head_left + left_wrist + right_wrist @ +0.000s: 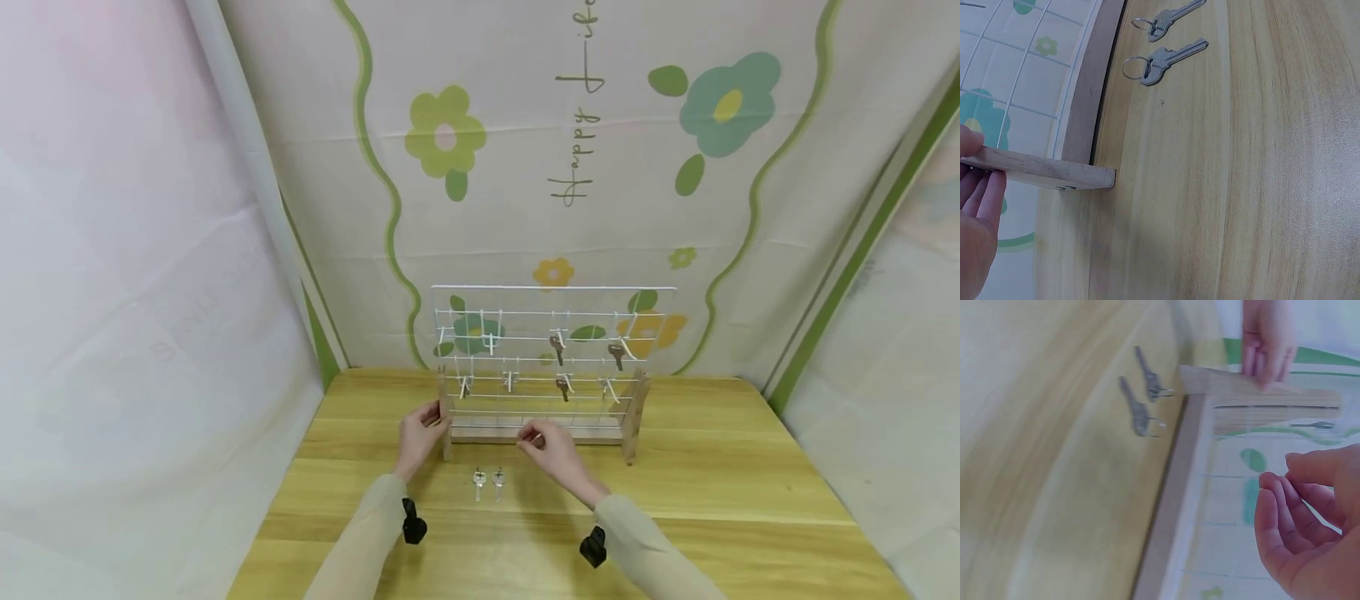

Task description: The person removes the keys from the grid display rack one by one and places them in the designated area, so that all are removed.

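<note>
A wire rack with a white grid [555, 288] stands between wooden side posts on the table. My left hand [420, 437] grips its left wooden post [1054, 169], thumb on one face and fingers on the other. My right hand [1310, 519] hovers in front of the rack's lower middle, its fingers loosely curled with nothing visible in them. Two silver keys with small rings, a left key [479, 482] and a right key [498, 482], lie side by side on the table before the rack, touched by neither hand.
Brownish keys, such as one at the upper middle [557, 346] and one at the upper right [617, 354], hang from the rack's white hooks. A patterned cloth [525, 208] rises behind the wooden table [712, 483], with more cloth at both sides.
</note>
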`<action>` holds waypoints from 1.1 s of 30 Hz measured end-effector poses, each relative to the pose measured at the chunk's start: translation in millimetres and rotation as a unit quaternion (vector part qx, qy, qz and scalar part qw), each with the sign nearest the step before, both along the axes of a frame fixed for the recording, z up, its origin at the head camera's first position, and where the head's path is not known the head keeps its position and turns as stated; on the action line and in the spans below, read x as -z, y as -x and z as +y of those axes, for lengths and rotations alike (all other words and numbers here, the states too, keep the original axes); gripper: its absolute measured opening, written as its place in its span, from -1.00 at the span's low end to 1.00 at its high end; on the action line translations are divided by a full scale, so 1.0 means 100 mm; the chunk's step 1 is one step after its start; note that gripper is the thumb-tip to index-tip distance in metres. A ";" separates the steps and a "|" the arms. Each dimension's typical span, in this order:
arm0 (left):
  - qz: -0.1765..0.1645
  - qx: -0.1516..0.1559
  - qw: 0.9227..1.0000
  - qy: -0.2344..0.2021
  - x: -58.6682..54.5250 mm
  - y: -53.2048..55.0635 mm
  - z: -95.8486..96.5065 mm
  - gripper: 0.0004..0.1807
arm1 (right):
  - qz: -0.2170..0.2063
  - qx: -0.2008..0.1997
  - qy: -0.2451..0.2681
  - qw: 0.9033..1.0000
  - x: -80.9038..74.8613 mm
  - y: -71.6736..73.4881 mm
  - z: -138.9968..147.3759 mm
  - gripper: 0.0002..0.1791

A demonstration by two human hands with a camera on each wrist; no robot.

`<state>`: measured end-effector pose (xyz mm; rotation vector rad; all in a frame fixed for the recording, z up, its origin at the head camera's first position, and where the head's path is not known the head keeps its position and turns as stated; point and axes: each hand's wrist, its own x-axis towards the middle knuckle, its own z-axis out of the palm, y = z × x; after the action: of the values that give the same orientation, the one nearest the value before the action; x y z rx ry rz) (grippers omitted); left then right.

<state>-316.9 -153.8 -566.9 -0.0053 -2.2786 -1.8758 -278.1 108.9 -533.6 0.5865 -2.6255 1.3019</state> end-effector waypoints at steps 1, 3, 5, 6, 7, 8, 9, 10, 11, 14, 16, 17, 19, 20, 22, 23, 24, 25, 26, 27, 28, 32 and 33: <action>-0.003 -0.002 1.000 0.003 0.00 0.00 0.00 -0.52 | 0.006 0.001 0.003 1.000 -0.04 -0.01 0.01 -0.92; -0.005 -0.004 1.000 0.006 -0.01 -0.01 0.00 -0.53 | 0.014 0.004 0.006 1.000 -0.13 -0.04 0.03 -0.91; -0.006 -0.005 1.000 0.006 -0.01 -0.01 0.00 -0.53 | 0.011 0.009 0.006 1.000 -0.24 -0.06 0.06 -0.92; -0.003 -0.005 1.000 0.008 -0.01 -0.01 0.00 -0.53 | 0.011 0.013 0.006 1.000 -0.30 -0.08 0.07 -0.92; -0.002 -0.006 1.000 0.008 -0.01 -0.01 0.00 -0.54 | 0.011 0.016 0.006 1.000 -0.36 -0.09 0.09 -0.91; -0.002 -0.006 1.000 0.007 -0.01 -0.01 0.00 -0.54 | 0.011 0.019 0.005 1.000 -0.43 -0.11 0.11 -0.91; 0.001 -0.006 1.000 0.009 -0.01 -0.01 0.00 -0.54 | 0.013 0.023 0.005 1.000 -0.49 -0.11 0.13 -0.90; 0.001 -0.007 1.000 0.007 -0.01 -0.01 0.00 -0.54 | 0.020 0.026 0.006 0.999 -0.56 -0.12 0.15 -0.89; 0.005 -0.006 1.000 0.009 -0.01 -0.01 0.00 -0.55 | 0.027 0.029 0.009 0.999 -0.62 -0.12 0.17 -0.89; 0.003 -0.006 1.000 0.005 -0.02 -0.01 0.00 -0.55 | 0.068 0.038 0.017 0.997 -0.80 -0.11 0.25 -0.88; 0.004 -0.004 1.000 0.001 -0.01 -0.01 0.00 -0.56 | 0.101 0.048 0.022 0.994 -0.91 -0.09 0.31 -0.88; 0.005 -0.003 1.000 0.001 -0.01 -0.01 0.00 -0.56 | 0.118 0.051 0.027 0.991 -0.96 -0.08 0.34 -0.88; 0.004 -0.002 1.000 -0.002 0.00 -0.01 0.00 -0.56 | 0.148 0.062 0.031 0.987 -1.03 -0.05 0.39 -0.87; 0.006 -0.002 1.000 -0.002 0.01 -0.01 0.00 -0.57 | 0.160 0.068 0.035 0.984 -1.06 -0.03 0.41 -0.87; 0.008 -0.002 1.000 0.001 0.02 0.00 0.00 -0.57 | 0.180 0.079 0.040 0.980 -1.12 0.00 0.45 -0.86; 0.007 -0.004 1.000 0.001 0.02 0.00 0.00 -0.57 | 0.188 0.084 0.046 0.978 -1.14 0.02 0.47 -0.86; 0.008 -0.005 1.000 0.002 0.02 0.01 0.00 -0.57 | 0.193 0.092 0.049 0.976 -1.16 0.04 0.48 -0.86; 0.009 -0.005 1.000 0.002 0.02 0.01 0.00 -0.57 | 0.198 0.100 0.050 0.974 -1.19 0.06 0.48 -0.86; 0.009 -0.005 1.000 0.003 0.02 0.01 0.00 -0.57 | 0.205 0.108 0.052 0.972 -1.21 0.08 0.48 -0.86; 0.008 -0.005 1.000 0.003 0.02 0.01 0.00 -0.57 | 0.209 0.116 0.050 0.970 -1.23 0.09 0.48 -0.87; 0.007 -0.005 1.000 0.000 0.01 0.00 0.01 -0.56 | 0.213 0.122 0.049 0.968 -1.25 0.11 0.47 -0.87; 0.006 -0.002 1.000 -0.001 0.00 -0.01 0.01 -0.54 | 0.234 0.135 0.040 0.962 -1.30 0.18 0.42 -0.86; 0.005 -0.002 1.000 -0.002 0.00 -0.01 0.01 -0.54 | 0.238 0.134 0.040 0.961 -1.31 0.20 0.41 -0.85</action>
<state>-315.5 -152.7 -567.1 -0.0100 -2.2667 -1.8729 -298.3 149.6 -402.2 0.4427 -2.1590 1.0272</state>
